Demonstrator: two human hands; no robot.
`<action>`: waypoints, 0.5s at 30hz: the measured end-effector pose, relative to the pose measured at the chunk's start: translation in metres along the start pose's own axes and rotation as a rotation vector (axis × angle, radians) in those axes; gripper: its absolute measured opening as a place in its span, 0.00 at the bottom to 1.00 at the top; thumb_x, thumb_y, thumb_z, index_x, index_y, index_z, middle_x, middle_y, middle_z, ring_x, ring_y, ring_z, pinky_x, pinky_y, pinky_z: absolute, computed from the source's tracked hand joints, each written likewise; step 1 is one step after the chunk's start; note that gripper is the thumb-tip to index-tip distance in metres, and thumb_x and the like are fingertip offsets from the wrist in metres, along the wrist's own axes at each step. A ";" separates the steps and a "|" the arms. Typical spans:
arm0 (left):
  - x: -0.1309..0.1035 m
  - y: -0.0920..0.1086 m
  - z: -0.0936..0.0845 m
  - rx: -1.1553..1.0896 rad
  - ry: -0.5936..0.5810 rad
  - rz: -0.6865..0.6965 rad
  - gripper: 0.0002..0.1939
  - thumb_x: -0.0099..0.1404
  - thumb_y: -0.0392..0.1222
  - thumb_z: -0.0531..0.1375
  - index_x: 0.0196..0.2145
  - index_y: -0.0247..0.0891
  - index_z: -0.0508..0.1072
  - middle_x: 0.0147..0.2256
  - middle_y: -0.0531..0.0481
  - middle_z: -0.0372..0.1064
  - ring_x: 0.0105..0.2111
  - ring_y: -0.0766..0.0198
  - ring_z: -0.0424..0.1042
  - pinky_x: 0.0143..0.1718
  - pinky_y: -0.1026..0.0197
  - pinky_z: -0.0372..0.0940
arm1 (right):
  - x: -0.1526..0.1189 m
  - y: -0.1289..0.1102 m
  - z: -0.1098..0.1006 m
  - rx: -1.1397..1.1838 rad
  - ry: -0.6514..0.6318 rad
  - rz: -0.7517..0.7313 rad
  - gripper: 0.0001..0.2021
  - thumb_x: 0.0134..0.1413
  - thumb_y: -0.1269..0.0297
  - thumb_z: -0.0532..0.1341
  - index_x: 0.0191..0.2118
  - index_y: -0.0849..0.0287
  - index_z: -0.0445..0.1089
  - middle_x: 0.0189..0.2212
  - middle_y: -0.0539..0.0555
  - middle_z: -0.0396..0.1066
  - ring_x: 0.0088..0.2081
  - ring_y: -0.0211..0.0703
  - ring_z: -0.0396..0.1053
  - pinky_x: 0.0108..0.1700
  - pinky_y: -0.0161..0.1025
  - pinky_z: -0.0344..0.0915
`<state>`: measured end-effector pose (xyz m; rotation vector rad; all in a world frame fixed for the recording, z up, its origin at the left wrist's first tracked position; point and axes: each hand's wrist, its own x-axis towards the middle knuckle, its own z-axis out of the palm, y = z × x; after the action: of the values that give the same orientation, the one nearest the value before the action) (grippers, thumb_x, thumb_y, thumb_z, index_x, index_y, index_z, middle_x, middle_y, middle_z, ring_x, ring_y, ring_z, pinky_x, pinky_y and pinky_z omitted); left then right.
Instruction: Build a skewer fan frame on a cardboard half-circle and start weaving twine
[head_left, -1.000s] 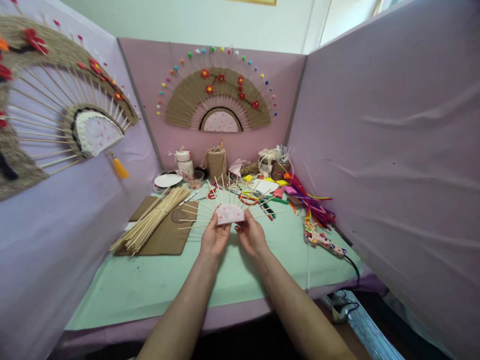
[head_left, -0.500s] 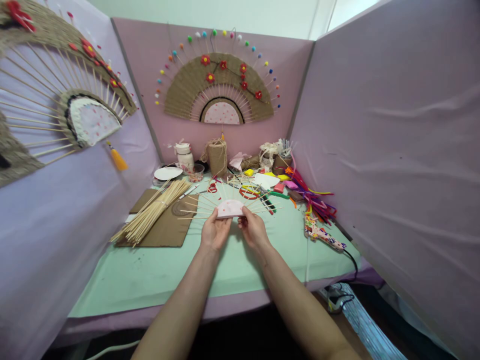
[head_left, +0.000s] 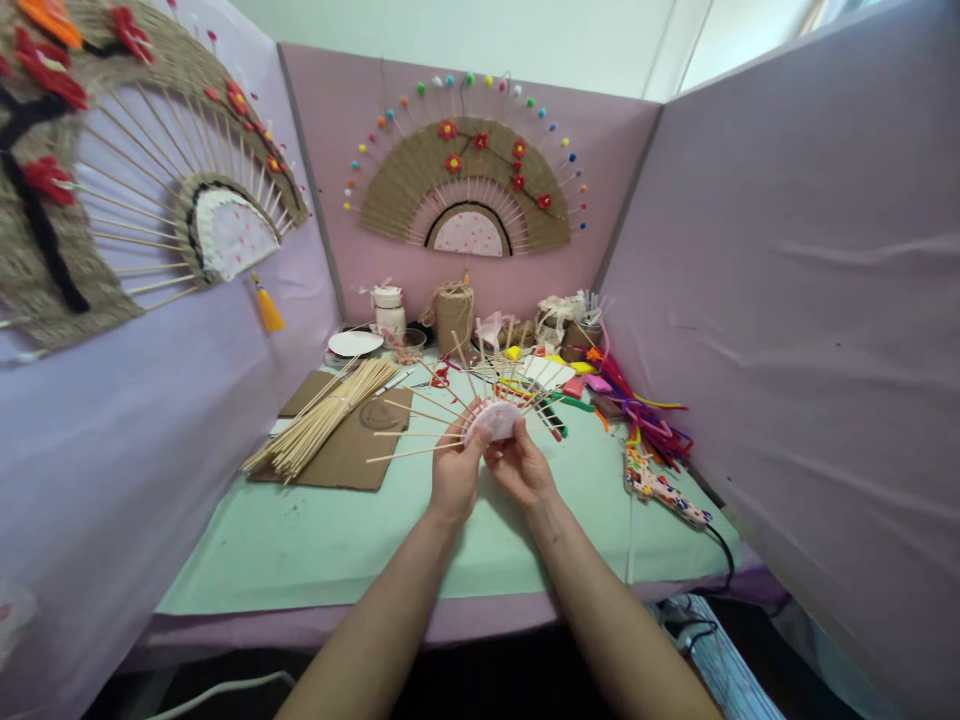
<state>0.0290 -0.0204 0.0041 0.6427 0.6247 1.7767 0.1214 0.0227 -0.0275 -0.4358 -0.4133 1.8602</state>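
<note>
Between my two hands is a small fan frame [head_left: 493, 421]: a pinkish-white half-round base with thin wooden sticks spreading out from its curved edge. My left hand [head_left: 454, 470] grips the base's left end, thumb on the front and fingers behind. My right hand [head_left: 523, 466] pinches its lower right corner, with the other fingers curled below. The frame is held above the table, tilted, its left sticks pointing toward the bundle of wooden sticks [head_left: 334, 415]. That bundle lies on a brown cardboard sheet [head_left: 375, 462] to the left of my hands.
A flower-patterned glue gun [head_left: 664, 490] lies at right by colourful pipe cleaners [head_left: 651, 415]. Red-handled scissors [head_left: 440, 377], a twine roll [head_left: 454, 318], a white jar [head_left: 388, 312] and a white disc [head_left: 355, 344] stand behind. Finished fans hang on the back panel [head_left: 469, 185] and left panel.
The fan frame has turned and tilted in my hands. My left hand now wraps further around its left end. The whole view has shifted, with the surroundings appearing further right.
</note>
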 end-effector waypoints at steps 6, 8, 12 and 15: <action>-0.007 -0.002 -0.003 0.161 -0.082 0.097 0.23 0.55 0.47 0.69 0.48 0.36 0.77 0.48 0.42 0.76 0.48 0.55 0.75 0.55 0.55 0.65 | 0.001 0.004 -0.006 -0.019 -0.131 0.023 0.12 0.50 0.57 0.70 0.40 0.51 0.75 0.37 0.46 0.78 0.38 0.36 0.74 0.37 0.32 0.73; -0.008 -0.003 -0.004 0.181 -0.089 0.123 0.22 0.57 0.48 0.68 0.47 0.36 0.78 0.46 0.42 0.77 0.48 0.54 0.75 0.55 0.53 0.65 | 0.000 0.005 -0.005 -0.029 -0.158 0.007 0.14 0.48 0.55 0.71 0.41 0.51 0.76 0.39 0.46 0.78 0.41 0.36 0.74 0.44 0.34 0.73; -0.010 -0.002 -0.003 0.145 -0.085 0.112 0.21 0.55 0.49 0.69 0.44 0.35 0.79 0.44 0.41 0.77 0.47 0.53 0.75 0.55 0.51 0.64 | -0.002 0.008 -0.003 -0.026 -0.155 -0.036 0.17 0.42 0.54 0.74 0.39 0.52 0.76 0.39 0.46 0.78 0.40 0.36 0.73 0.44 0.33 0.71; -0.007 -0.001 -0.001 0.053 -0.017 0.079 0.20 0.51 0.47 0.71 0.41 0.35 0.79 0.41 0.43 0.78 0.44 0.55 0.75 0.53 0.54 0.65 | -0.001 0.010 -0.002 -0.048 -0.083 -0.082 0.16 0.41 0.54 0.74 0.37 0.53 0.76 0.36 0.47 0.78 0.37 0.37 0.73 0.37 0.33 0.70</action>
<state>0.0303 -0.0267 0.0020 0.7268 0.6442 1.8313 0.1146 0.0192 -0.0337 -0.3695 -0.5254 1.7964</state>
